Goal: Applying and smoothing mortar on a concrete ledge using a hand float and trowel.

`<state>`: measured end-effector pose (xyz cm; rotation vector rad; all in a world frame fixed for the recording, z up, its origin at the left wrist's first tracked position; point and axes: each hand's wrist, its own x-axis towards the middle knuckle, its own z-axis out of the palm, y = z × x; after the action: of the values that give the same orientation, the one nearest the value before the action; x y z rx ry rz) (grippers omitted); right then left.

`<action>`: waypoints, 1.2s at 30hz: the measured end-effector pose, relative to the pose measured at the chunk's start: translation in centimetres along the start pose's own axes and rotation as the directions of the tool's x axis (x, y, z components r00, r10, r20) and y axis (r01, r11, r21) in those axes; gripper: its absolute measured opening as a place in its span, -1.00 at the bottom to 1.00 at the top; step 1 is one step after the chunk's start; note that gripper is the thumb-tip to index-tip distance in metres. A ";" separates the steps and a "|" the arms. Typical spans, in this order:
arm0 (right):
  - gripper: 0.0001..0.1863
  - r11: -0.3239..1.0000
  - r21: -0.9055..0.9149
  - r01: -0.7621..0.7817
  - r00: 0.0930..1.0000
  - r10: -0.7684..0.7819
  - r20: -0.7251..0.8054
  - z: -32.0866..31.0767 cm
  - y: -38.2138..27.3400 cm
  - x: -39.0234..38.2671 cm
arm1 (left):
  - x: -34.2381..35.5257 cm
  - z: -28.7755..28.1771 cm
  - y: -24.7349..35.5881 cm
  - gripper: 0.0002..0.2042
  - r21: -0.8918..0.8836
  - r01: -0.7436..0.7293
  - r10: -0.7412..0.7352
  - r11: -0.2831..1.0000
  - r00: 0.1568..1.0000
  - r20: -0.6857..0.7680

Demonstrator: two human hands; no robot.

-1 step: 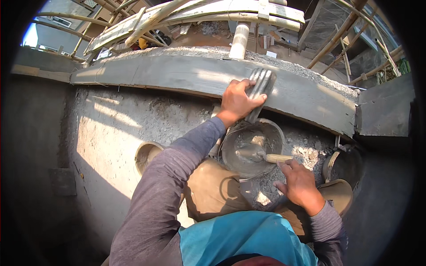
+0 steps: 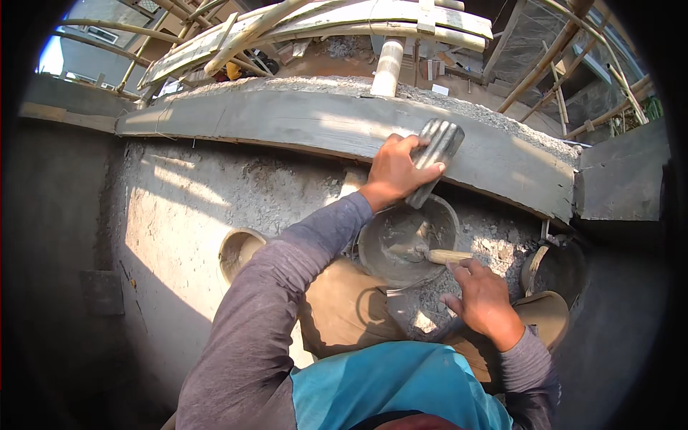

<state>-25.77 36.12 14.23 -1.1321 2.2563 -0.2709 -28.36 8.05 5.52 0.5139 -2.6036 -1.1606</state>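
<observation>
My left hand (image 2: 401,173) grips a grey rectangular plastering float (image 2: 437,154) with pale stripes along it. The float lies tilted across the smooth grey face of the concrete ledge (image 2: 287,118), its lower end reaching over the rim of a round bucket (image 2: 453,222). Inside that bucket sits a trowel, its blade in grey mortar and its wooden handle (image 2: 450,256) leaning toward me. Close to the handle's end is my right hand (image 2: 487,297), thumb and fingers apart, gripping nothing; whether a fingertip touches the handle I cannot tell.
A smaller bucket (image 2: 231,251) stands left of my knee, and another container (image 2: 559,269) lies to the right. Rubble (image 2: 494,247) covers the ground below the ledge. Beyond the ledge rise bamboo poles (image 2: 387,68) and planks (image 2: 322,21). Grey walls flank both sides.
My left hand has slid the float a little to the right and slightly nearer along the ledge. The right hand and the trowel have stayed put.
</observation>
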 end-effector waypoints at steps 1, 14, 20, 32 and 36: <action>-0.38 0.999 0.000 0.033 0.998 -0.033 -0.059 -0.2 0.1 -0.5 | -0.4 0.5 1.9 -0.41 0.000 -0.033 0.033 0.999 0.995 0.089; -0.38 0.926 0.346 0.151 0.988 -0.149 -0.031 -5.4 -1.3 -4.4 | -2.0 -7.9 4.1 -0.51 -0.873 0.137 -0.390 0.469 0.918 -0.066; -0.50 0.817 0.576 -0.014 1.000 0.015 0.004 -3.8 -1.4 -5.4 | -7.8 -4.5 7.0 -0.51 -0.910 0.410 -0.664 -0.071 0.661 0.349; -0.67 0.688 0.718 -0.104 0.984 0.178 -0.029 -16.6 -2.0 -24.9 | -23.5 -12.9 30.6 -0.43 -0.801 0.438 -0.749 -0.408 0.341 0.568; -0.75 0.702 0.708 -0.078 0.987 0.152 -0.043 -21.9 -0.9 -26.2 | -28.6 -16.9 37.3 -0.42 -0.832 0.397 -0.783 -0.386 0.336 0.524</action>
<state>-26.07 54.32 43.15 -0.5590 1.9828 -1.0616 -4.41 31.77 42.43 1.7063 -0.3293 -2.3925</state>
